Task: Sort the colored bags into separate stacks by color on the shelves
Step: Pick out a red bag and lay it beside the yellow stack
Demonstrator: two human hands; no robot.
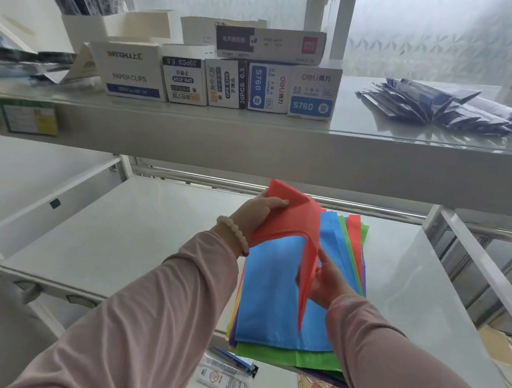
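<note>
The white upper shelf [252,139] is holding a row of small stationery boxes [219,83] and some dark blue packets [452,107]. The lower shelf [126,231] is carrying the mixed pile of colored bags [284,356]. The pile is lying near the front of that shelf, and its near end seems to be sticking out over the edge. A blue bag [273,285] is lying flat on top, with green, red, purple and yellow edges peeking out around it. The red bag [295,217] is being peeled up off the pile. Its long side is running from the back of the shelf toward the person. Its far corner is pointing up and away, and its near end is hanging down and curling over the blue bag. The left hand [256,215] is gripping the far corner, with the fingers curled round it. The right hand [330,282] is pinching the hanging edge lower down. A bead bracelet [234,231] is sitting on the left wrist. The bags are looking thin and slippery, so the red one could slide out of the fingers. It could also be sticking to the blue bag and dragging it along. A hard tug could be pushing the pile off the front edge.
</note>
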